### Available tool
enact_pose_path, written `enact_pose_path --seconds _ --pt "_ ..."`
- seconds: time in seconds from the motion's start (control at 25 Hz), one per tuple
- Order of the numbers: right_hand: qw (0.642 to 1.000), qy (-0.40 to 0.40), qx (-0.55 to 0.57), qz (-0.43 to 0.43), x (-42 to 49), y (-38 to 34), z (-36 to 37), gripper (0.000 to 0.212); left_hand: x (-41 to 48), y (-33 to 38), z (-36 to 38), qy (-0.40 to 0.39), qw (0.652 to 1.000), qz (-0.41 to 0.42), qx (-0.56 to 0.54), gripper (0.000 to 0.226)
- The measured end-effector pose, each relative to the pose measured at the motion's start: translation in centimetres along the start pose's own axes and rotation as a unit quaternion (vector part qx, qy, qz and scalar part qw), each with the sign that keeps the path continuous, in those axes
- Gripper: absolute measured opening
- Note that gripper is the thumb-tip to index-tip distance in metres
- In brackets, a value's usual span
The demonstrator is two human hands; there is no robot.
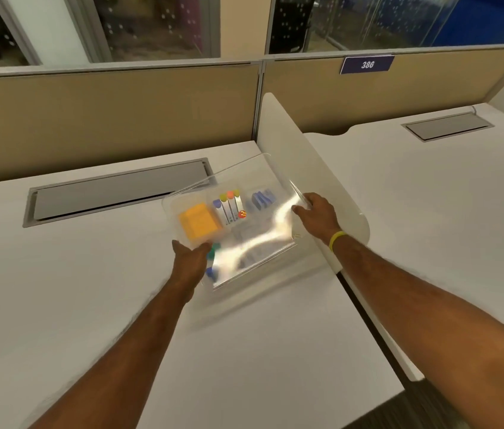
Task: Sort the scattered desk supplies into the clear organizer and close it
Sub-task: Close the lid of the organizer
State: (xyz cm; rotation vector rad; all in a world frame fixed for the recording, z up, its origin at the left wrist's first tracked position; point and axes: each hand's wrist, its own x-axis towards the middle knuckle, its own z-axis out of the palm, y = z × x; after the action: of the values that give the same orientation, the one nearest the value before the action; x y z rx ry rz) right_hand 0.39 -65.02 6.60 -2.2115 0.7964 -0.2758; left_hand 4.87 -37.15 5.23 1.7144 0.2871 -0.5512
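The clear organizer (182, 196) lies on the white desk against the divider, blurred by motion. Inside it I see an orange sticky-note pad (198, 224), a few markers with coloured caps (229, 207), blue clips (263, 198) and green and blue items (213, 258) near its front left. Its clear lid (260, 243) is tilted over the box, glaring with reflected light. My left hand (190, 261) holds the organizer's front left edge. My right hand (315, 213) grips the lid's right edge.
A white curved divider (284, 140) stands right beside the organizer. A grey cable hatch (114, 193) is set into the desk behind it. A beige partition wall (105, 119) closes the back. The neighbouring desk (430, 196) lies to the right.
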Motion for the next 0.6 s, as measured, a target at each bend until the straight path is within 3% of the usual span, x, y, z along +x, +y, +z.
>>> enact_pose_path --seconds 0.2,0.6 --pt "0.995 -0.057 -0.050 0.057 2.2 1.6 1.1 0.062 2.0 -0.6 2.0 -0.003 0.999 0.039 0.023 0.059" --pt "0.995 -0.056 -0.055 0.055 3.0 3.2 3.3 0.052 4.5 -3.1 2.5 0.032 0.995 0.063 0.064 0.073"
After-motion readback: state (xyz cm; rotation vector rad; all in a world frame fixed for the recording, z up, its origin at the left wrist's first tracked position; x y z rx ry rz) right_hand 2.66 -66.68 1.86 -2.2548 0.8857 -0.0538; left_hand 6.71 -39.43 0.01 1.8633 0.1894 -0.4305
